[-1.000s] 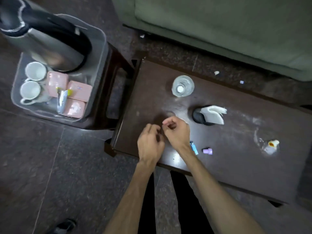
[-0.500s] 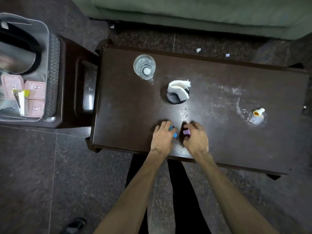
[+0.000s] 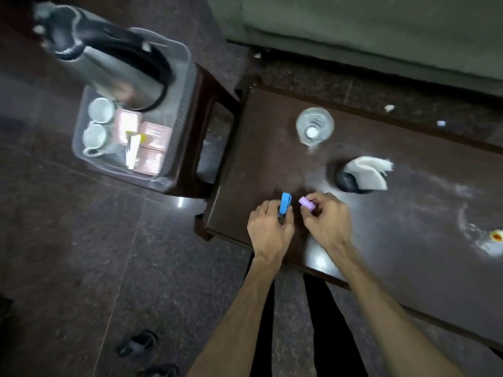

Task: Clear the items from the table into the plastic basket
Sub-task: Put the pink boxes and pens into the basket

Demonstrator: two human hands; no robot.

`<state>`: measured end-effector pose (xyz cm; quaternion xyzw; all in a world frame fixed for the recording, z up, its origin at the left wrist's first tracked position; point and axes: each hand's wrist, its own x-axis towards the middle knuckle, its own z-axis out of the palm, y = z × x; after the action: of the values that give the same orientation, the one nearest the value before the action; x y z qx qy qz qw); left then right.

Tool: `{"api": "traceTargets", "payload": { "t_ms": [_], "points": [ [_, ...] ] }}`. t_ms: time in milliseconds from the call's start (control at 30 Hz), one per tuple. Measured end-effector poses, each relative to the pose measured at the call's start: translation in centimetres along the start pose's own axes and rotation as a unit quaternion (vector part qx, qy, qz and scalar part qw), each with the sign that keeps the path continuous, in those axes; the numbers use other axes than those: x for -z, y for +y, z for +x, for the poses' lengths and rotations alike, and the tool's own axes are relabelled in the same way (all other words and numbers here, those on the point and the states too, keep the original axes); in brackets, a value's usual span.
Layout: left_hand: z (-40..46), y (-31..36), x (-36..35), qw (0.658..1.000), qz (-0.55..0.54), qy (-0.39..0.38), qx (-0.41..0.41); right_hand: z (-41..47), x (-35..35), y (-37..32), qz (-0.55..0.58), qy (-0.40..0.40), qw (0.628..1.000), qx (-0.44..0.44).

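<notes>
My left hand (image 3: 270,227) grips a small blue object (image 3: 285,204) just above the near left part of the dark wooden table (image 3: 408,213). Beside it, my right hand (image 3: 325,221) pinches a small purple object (image 3: 307,203). Further back on the table stand a clear glass (image 3: 314,126) and a black holder with white tissue (image 3: 363,174). A crumpled plastic wrapper with an orange spot (image 3: 490,240) lies at the right edge. The grey plastic basket (image 3: 179,110) sits on a stool to the left, holding a steel kettle (image 3: 114,66), two white cups (image 3: 99,123) and pink boxes (image 3: 148,142).
The basket's stool (image 3: 215,110) stands against the table's left end. A green sofa (image 3: 381,28) runs along the far side. Scraps of paper (image 3: 389,107) lie on the floor behind the table. Dark sandals (image 3: 141,346) sit on the floor near my legs.
Both hands have lifted the blue and purple objects off the table surface and hold them up. The view has swung left, bringing the basket and kettle back into sight.
</notes>
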<state>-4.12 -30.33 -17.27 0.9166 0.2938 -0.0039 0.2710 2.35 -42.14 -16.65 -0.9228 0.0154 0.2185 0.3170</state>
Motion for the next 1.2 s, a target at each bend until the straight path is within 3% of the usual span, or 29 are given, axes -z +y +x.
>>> {"api": "traceTargets", "payload": {
  "t_ms": [167, 367, 500, 667, 733, 1000, 1200],
  "points": [
    [5.4, -5.1, 7.9, 0.980, -0.048, 0.184, 0.048, 2.2, -3.3, -12.2, 0.024, 0.005, 0.994, 0.107],
    [12.5, -11.6, 16.8, 0.954, -0.011, 0.296, 0.054, 4.2, -7.6, -25.8, 0.030, -0.012, 0.970, 0.242],
    [15.8, -15.8, 20.2, 0.954, 0.022, 0.291, 0.067, 5.3, -11.4, -31.9, -0.037, -0.015, 0.951, 0.307],
    [17.3, -19.3, 20.9, 0.974, 0.091, 0.162, 0.126, 6.1, -15.0, -33.6, -0.164, -0.064, 0.932, 0.316],
    [17.2, -20.1, 20.6, 0.974, 0.100, 0.146, 0.139, 6.0, -15.6, -33.1, -0.180, -0.086, 0.930, 0.308],
    [16.1, -20.0, 19.6, 0.973, 0.082, 0.158, 0.144, 5.6, -15.8, -31.6, -0.141, -0.070, 0.930, 0.331],
    [14.2, -17.9, 19.1, 0.965, 0.056, 0.225, 0.126, 4.2, -13.8, -29.9, -0.020, -0.045, 0.953, 0.299]
  ]
}}
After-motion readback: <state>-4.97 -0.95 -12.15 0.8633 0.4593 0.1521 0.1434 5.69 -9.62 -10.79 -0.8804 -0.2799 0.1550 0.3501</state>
